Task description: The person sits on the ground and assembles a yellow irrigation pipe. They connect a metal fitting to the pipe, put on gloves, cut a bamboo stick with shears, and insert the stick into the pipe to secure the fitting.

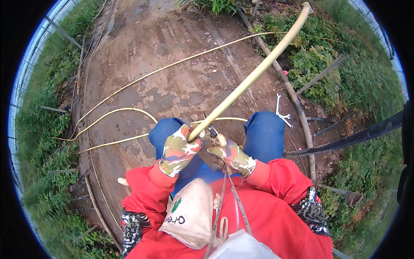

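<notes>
My left hand [180,149], in a camouflage-patterned glove, grips the near end of a thick pale-yellow hose [250,76]. From there the hose rises away to the upper right. My right hand [233,157], in a matching glove, has its fingers closed close beside it, around a small pale piece [221,140] that looks like a short hose end. A small metal part [212,130], perhaps a clamp, shows between the hands; its details are hidden by the gloves. Both hands are above my lap, between my blue-covered knees.
Metal wrenches [284,114] lie on the soil beyond my right knee. Thinner yellow hose [155,72] loops across the dirt path. Flowering plants [318,81] line both sides, with a curved pipe [299,106] and slanted stakes at the right. A cloth bag [192,213] hangs at my front.
</notes>
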{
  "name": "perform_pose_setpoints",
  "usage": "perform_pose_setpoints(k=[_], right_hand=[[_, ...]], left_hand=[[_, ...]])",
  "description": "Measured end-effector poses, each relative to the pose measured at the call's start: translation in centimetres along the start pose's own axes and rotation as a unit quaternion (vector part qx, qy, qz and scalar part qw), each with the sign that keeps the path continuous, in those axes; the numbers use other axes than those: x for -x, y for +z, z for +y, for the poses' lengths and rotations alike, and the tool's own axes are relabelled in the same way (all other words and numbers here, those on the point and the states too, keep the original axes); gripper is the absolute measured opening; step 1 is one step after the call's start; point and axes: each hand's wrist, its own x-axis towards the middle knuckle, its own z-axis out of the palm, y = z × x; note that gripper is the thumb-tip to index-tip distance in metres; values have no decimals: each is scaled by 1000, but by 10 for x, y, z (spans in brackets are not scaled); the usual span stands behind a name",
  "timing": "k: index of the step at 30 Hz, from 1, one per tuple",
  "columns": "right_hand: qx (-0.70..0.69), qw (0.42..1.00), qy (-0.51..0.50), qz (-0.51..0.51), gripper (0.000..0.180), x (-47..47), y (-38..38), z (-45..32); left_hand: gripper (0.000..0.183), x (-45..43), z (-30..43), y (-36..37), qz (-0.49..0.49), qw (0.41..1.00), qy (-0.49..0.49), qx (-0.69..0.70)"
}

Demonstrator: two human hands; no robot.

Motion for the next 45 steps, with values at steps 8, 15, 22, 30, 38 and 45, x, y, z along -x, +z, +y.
perform_pose_setpoints(k=[8, 15, 22, 30, 38, 45], right_hand=[[-1, 1000, -8, 5, 27, -27, 20, 17], [-20, 998, -53, -10, 22, -23, 16, 17], [68, 989, -128, 1, 28, -36, 5, 33], [309, 901, -288, 104, 49, -21, -47, 3], [-187, 952, -242, 17, 53, -21, -57, -35], [-191, 935, -292, 61, 47, -27, -55, -63]], left_hand=[[20, -5, 7, 8, 94, 974, 83, -190], [16, -8, -12, 9, 32, 992, 64, -103], [18, -16, -5, 13, 51, 994, 26, -90], [22, -22, -11, -3, 95, 993, 35, -63], [20, -32, -15, -1, -15, 999, -37, -19], [25, -33, -11, 10, -142, 974, -153, 87]])
